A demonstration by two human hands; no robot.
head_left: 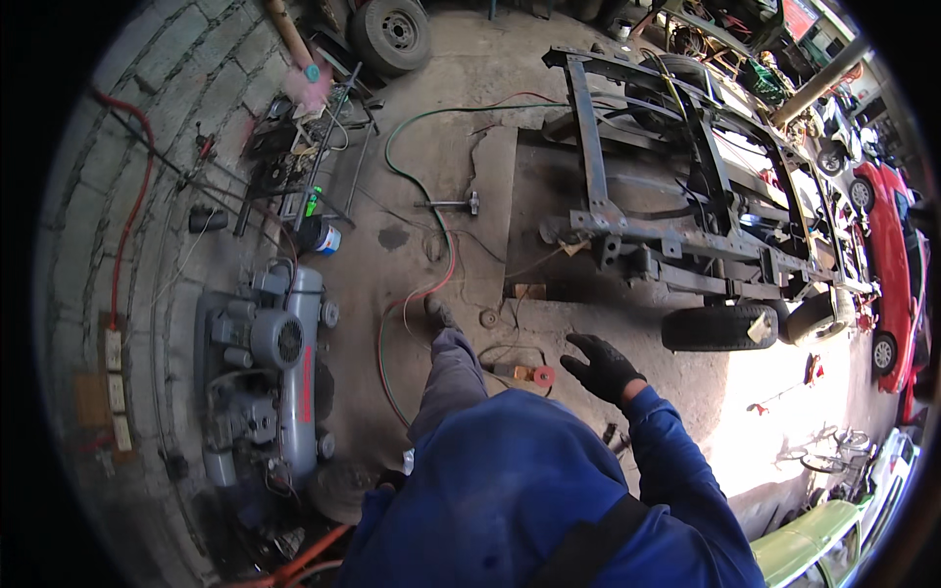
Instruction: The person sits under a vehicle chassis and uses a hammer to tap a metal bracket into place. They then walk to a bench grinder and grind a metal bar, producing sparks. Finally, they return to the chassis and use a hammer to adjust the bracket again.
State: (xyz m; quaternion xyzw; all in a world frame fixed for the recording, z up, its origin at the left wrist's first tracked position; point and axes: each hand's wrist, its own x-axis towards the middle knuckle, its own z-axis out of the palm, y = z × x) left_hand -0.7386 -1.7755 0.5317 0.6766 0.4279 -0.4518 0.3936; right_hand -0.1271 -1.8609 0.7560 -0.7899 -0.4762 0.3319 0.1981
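My right hand (603, 369), in a black glove, reaches out over the floor with its fingers apart and nothing in them. Just left of it on the floor lies a tool with a red disc (542, 376), which looks like an angle grinder, with a cord around it. Of my left hand (392, 478) only a dark gloved bit shows beside my blue jacket; its fingers are hidden. A small whitish thing (409, 459) is close to it, too small to name.
A grey air compressor (284, 382) stands by the block wall at left. Green and red hoses (421, 186) wind across the floor near a hammer (472, 203). At right rests a bare vehicle frame (676, 206) with a tire (716, 328); farther right is a red car (894, 265).
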